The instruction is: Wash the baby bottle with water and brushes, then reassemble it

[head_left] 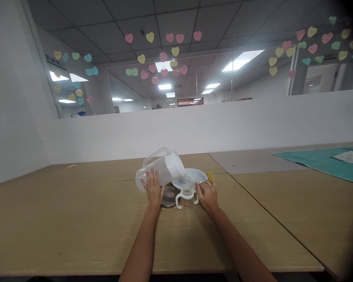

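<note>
The pitcher (164, 174), tilted beside the cup (187, 201), could slip and knock it if the left hand (153, 192), gripping with fanned fingers, loses hold; whether the right hand (208, 194) pinches anything, I cannot tell.

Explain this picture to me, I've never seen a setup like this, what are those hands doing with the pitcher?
There's no machine: a head-worn camera, facing forward and down, shows its wearer's bare hands. The left hand holds a tilted, translucent pitcher. The right hand is curled beside a clear two-handled cup; whether it grips a handle is unclear. Around them on the wooden table are a white bowl and a round dark dish, with a teal cloth farther right.
</note>
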The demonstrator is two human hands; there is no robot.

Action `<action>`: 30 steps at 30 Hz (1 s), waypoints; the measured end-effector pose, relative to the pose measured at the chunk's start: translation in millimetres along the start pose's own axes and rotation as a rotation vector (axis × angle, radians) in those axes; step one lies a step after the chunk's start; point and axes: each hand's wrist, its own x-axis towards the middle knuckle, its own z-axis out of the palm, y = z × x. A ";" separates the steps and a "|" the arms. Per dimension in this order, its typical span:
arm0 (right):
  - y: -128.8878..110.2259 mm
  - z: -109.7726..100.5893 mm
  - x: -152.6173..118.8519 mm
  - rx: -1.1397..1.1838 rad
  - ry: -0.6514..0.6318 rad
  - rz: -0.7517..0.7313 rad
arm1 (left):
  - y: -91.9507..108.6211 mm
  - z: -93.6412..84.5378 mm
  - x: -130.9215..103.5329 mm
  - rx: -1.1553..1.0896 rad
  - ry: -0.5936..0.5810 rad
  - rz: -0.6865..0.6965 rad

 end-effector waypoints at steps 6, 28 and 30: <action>-6.1 2.0 -2.8 0.002 0.024 -0.101 | -0.1 0.9 -0.8 0.015 -0.007 0.033; -3.7 5.2 -4.3 -0.101 0.038 -0.064 | -0.8 5.3 2.6 -0.321 0.085 -0.152; -3.1 4.8 -4.6 -0.107 0.046 -0.068 | -2.2 3.9 4.1 -0.406 0.085 -0.170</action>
